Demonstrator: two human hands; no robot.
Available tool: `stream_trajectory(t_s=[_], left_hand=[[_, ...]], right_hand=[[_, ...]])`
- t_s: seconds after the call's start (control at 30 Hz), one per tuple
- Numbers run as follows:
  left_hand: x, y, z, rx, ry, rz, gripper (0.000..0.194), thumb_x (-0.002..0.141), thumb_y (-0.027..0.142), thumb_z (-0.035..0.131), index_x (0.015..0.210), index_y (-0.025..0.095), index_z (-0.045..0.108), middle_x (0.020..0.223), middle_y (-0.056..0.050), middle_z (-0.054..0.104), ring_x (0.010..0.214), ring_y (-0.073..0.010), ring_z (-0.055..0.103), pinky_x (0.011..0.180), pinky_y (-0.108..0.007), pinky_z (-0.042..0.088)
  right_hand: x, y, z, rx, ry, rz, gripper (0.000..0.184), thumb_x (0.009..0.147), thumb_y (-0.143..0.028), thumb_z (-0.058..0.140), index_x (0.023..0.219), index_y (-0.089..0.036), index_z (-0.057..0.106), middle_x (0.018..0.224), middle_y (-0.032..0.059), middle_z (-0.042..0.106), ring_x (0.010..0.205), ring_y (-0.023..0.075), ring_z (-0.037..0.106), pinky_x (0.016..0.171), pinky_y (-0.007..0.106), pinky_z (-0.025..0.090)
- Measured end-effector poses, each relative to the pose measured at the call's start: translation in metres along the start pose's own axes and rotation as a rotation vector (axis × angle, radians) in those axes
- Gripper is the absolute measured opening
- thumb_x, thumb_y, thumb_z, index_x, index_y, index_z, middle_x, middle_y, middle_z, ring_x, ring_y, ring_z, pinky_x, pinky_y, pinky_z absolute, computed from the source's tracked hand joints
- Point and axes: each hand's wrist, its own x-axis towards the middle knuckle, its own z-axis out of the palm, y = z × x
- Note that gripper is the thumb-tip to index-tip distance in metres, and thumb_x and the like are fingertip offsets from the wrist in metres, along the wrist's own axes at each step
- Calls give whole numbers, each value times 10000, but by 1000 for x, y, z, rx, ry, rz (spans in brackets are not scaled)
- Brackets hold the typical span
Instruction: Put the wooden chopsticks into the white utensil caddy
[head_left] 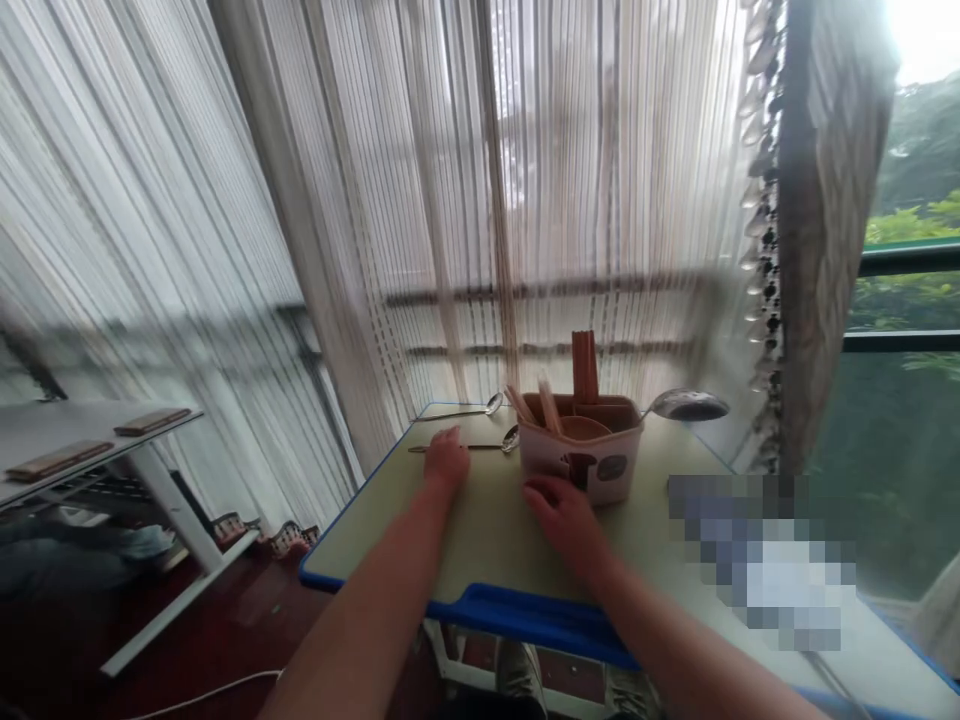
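Note:
My left hand [448, 462] lies low over the handle of a metal slotted spoon [511, 440], fingers stretched forward; whether they touch the handle is unclear. Just beyond it a metal ladle [493, 404] lies on the table, its handle pointing left. My right hand [559, 508] rests at the lower front of a pale utensil holder [544, 455], fingers loosely apart and holding nothing I can see. Upright in the holder stand a bundle of brown chopsticks [585, 368] and several lighter sticks [549, 405]. A large metal ladle [688, 404] sticks out over its right side.
The light table [375, 520] has a blue edge and a blue front tray [540, 615]. A blurred-out patch [757, 560] covers something on the right. Curtains [450, 200] hang behind. Another table [150, 445] stands at left with two brown flat pieces on top.

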Motion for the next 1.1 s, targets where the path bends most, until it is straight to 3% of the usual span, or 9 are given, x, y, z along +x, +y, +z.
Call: stream_trajectory(t_s=[0.1,0.17,0.3,0.7,0.9,1.1], left_hand=[[-2,1,4,231,-171,23,297,801,215,446,1046,144,598,1074,-128,608,1081,-232,505,954,-358,358],[-2,5,6,267,-225,21,263,816,242,428,963,149,625,1018,-130,618,1021,-245,532,905,-383,384],[-5,7,4,294,-228,-22,294,849,261,366,971,156,612,1050,-148,586,1007,-278,523,849,-448,397],[-18,5,-10,214,-302,-46,293,878,277,349,1045,151,554,1101,-141,573,1052,-230,519,887,-372,389],[-26,13,-29,208,-346,-153,313,889,276,355,1106,146,541,1098,-165,591,1036,-214,559,863,-344,420],[-56,17,-60,157,-378,-194,257,855,255,429,982,139,620,1027,-154,642,953,-230,614,787,-318,466]], right_hand=[[-3,0,3,-97,-62,-27,252,777,-289,487,945,-165,628,882,57,650,748,175,588,736,297,446],[-7,0,7,-192,-104,-63,287,761,-260,496,1018,-170,586,913,50,622,690,154,565,720,298,438],[-11,-1,12,-304,-146,-101,305,764,-224,472,1057,-177,543,983,53,578,642,125,528,700,286,423],[-11,-4,15,-492,-182,-122,255,760,-223,477,988,-179,583,1056,73,538,902,185,536,803,278,395],[-8,2,17,-469,-220,-154,314,777,-233,456,1059,-210,594,1063,65,532,950,187,533,865,281,382],[-7,6,16,-462,-243,-152,329,767,-230,462,1056,-197,617,1042,73,560,935,180,552,854,268,393]])
